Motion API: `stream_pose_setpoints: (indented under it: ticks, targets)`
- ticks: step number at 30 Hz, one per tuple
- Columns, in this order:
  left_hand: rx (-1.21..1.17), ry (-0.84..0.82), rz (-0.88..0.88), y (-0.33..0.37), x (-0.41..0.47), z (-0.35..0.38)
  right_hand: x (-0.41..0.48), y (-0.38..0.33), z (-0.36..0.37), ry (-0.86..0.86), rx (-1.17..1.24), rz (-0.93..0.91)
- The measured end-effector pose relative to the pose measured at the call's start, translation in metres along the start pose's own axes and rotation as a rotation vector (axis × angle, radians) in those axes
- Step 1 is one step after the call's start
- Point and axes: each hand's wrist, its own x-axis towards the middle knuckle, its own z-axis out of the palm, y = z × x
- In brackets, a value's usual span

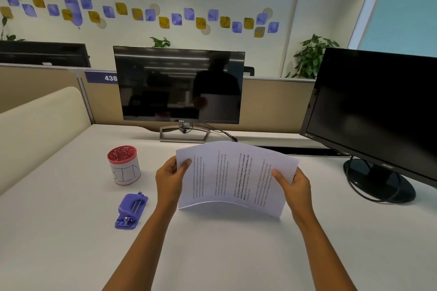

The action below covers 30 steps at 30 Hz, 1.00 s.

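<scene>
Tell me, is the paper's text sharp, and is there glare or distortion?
Head view: the print on the paper is too soft to read; the Dell monitor reflects ceiling lights and a dark figure; the wide lens tilts the right monitor.

Matt white paper sheet [234, 177], glossy purple plastic punch [131, 210], smooth matt desk [71, 231], glossy black monitor screens [179, 85].

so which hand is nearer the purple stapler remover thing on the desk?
Left. The left hand grips the paper's left edge, just up and right of the purple tool. The right hand grips the opposite edge, across the sheet from it.
</scene>
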Motion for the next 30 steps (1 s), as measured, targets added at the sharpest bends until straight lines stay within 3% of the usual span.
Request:
stream_pose_setpoints:
  ticks: [5, 13, 16, 19, 22, 25, 27, 30]
  targets:
    - [-0.031, 0.0, 0.023, 0.012, 0.002, -0.002, 0.005, -0.011, -0.003, 0.033, 0.05, -0.021]
    - [-0.028, -0.074, -0.081, -0.001, 0.001, -0.006, 0.007, -0.001, -0.008, -0.044, 0.004, 0.025]
    - [-0.071, -0.007, -0.118, 0.002, -0.001, -0.003, 0.011, -0.005, -0.006, 0.029, 0.036, 0.045]
    - [-0.258, 0.093, -0.23, 0.01, -0.004, 0.003, 0.012, 0.0, -0.006, 0.161, 0.086, 0.123]
    - [-0.502, 0.153, -0.393, 0.017, -0.009, 0.011, 0.006, 0.009, 0.001, 0.168, 0.271, 0.35]
    - [-0.665, 0.164, -0.515, 0.02, -0.015, 0.021, -0.002, 0.008, 0.015, 0.024, 0.675, 0.534]
    - [-0.719, 0.158, -0.566, 0.019, -0.019, 0.027, -0.007, 0.004, 0.025, -0.087, 0.79, 0.507]
    - [-0.721, 0.115, -0.552, 0.017, -0.026, 0.031, -0.008, 0.001, 0.035, -0.136, 0.774, 0.329]
